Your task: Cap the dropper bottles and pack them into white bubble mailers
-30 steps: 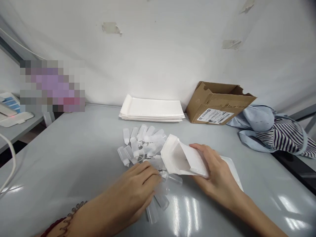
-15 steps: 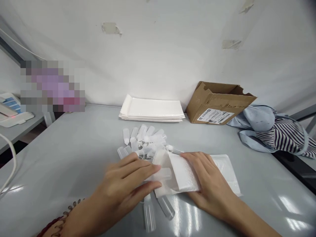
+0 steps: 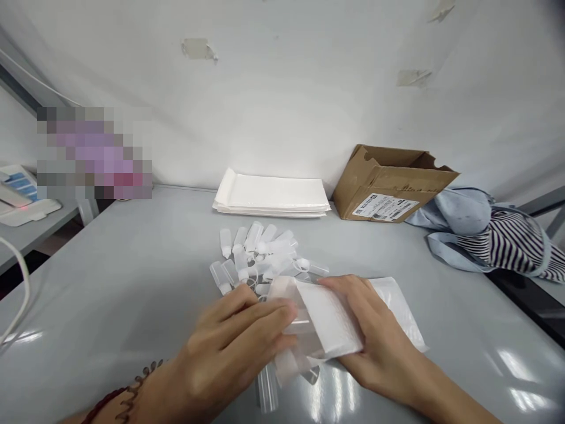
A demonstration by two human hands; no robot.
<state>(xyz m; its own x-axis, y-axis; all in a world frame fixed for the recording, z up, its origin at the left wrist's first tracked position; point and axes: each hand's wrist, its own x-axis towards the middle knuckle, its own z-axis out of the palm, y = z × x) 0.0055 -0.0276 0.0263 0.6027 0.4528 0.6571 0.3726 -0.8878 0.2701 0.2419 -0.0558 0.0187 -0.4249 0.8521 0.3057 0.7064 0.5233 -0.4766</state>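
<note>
A white bubble mailer [image 3: 331, 315] is in my right hand [image 3: 379, 341], its fingers over the top and the thumb underneath. The mouth of the mailer gapes toward the left. At that mouth my left hand [image 3: 238, 347] is closed, slightly blurred, around a clear plastic bottle [image 3: 302, 323] lying partly inside. How far in the bottle sits is hard to see. Behind the hands lies a loose pile of small translucent squeeze bottles [image 3: 273, 247], some with caps on loops. Another clear bottle [image 3: 267, 388] rests on the table below my left hand, partly covered.
A stack of white mailers [image 3: 273, 194] lies against the wall. To its right stands an open cardboard box [image 3: 388, 182], beside a light-blue and striped cloth bag [image 3: 498, 235]. A white cable [image 3: 20, 282] hangs at the left edge of the grey table [image 3: 132, 265].
My left hand has moved right with the bottle, further into the mailer's mouth. The mailer's open end has shifted slightly and covers more of the bottles on the table below.
</note>
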